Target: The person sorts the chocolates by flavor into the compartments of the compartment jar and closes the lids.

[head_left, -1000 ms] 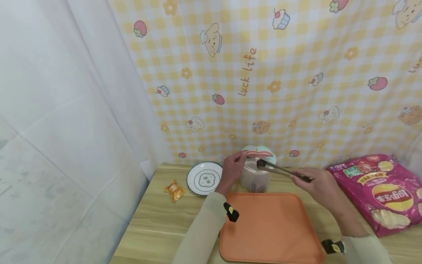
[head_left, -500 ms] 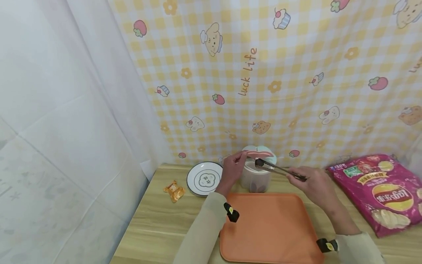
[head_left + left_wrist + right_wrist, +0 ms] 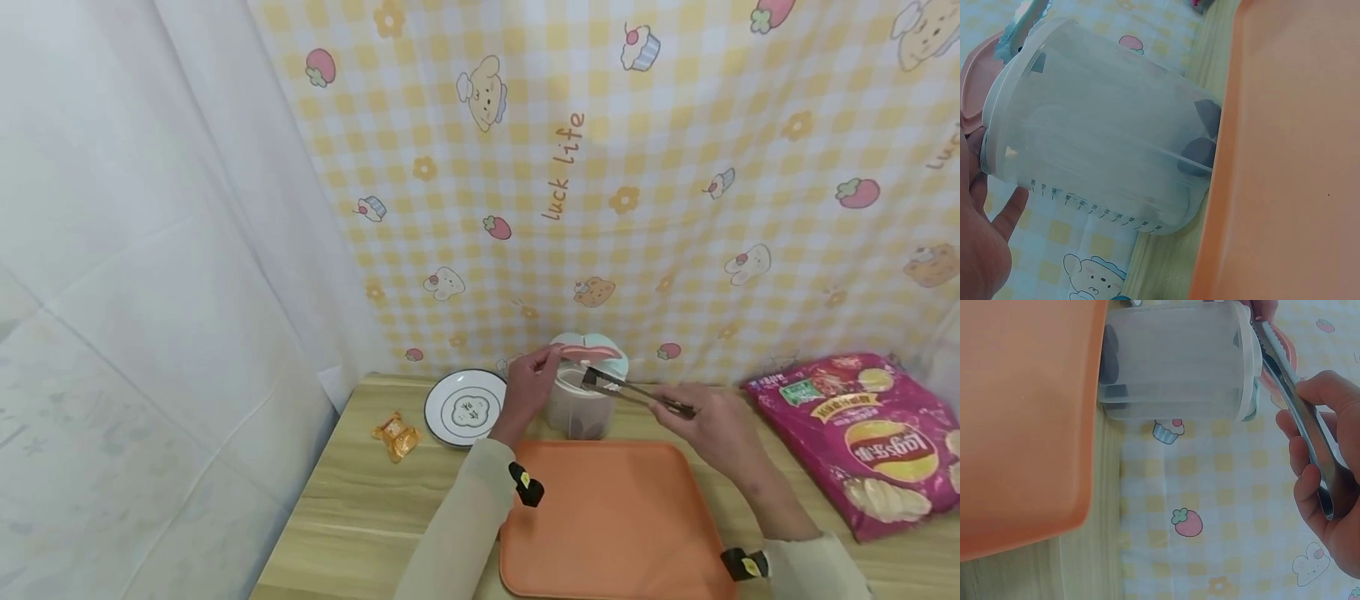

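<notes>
A clear plastic storage canister [image 3: 579,414] with several dark pieces [image 3: 1199,156] at its bottom stands behind the orange tray. My left hand [image 3: 529,387] is at the canister's rim and pinches the raised pink flap [image 3: 596,352] of its lid; one finger touches the wall in the left wrist view. With its fingers curled round them, my right hand [image 3: 708,421] holds metal tongs [image 3: 1300,412]. Their tips are at the canister's opening. A dark piece [image 3: 590,377] shows at the tips; whether the tongs grip it is unclear.
The orange tray [image 3: 607,517] lies in front of the canister. To the left are a white plate [image 3: 450,398] and an orange-wrapped snack [image 3: 397,436]. A purple chip bag [image 3: 862,442] lies at the right, and a checked curtain [image 3: 637,208] hangs behind.
My right hand has moved slightly left with the tongs, and their tips are a little lower at the opening. The left hand stays at the lid.
</notes>
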`<state>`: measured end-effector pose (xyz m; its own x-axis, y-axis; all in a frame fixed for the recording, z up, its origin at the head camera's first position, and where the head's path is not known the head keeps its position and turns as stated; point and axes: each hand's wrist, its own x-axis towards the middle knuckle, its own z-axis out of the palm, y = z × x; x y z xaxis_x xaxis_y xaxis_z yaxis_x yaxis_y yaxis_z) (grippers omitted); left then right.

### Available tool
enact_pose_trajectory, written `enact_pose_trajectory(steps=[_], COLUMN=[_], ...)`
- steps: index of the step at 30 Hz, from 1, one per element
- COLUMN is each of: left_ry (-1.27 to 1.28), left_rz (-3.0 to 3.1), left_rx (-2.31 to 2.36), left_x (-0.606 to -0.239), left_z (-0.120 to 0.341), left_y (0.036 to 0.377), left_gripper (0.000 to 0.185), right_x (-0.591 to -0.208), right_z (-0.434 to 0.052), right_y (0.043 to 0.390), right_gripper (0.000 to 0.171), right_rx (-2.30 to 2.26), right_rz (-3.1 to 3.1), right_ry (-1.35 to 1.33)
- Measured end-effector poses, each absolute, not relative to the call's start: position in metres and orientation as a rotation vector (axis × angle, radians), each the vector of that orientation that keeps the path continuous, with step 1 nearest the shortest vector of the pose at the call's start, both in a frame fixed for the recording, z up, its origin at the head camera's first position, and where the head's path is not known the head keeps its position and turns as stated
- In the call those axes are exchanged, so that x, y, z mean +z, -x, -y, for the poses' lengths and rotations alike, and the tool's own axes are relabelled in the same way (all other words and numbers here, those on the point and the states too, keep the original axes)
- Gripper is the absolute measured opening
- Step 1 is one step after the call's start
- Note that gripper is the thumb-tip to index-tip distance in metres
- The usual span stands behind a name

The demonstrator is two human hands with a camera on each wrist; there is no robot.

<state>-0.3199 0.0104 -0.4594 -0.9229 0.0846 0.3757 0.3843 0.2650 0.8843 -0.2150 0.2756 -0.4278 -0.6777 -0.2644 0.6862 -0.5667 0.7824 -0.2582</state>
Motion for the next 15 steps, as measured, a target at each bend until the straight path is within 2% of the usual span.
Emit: enact_pose_trajectory(steps=[15], left_ry=[0.465], left_rz=[2.26], left_rx=[-1.672], left_x=[-0.4636], left_z=[-0.0114], left_y=[0.3244], left_gripper=[0.035], right_x=[-0.4288], right_z=[-0.2781], right_y=[0.2153], right_gripper=[0.027], right_rx=[0.618], right_rz=[2.311], right_ry=[-0.597])
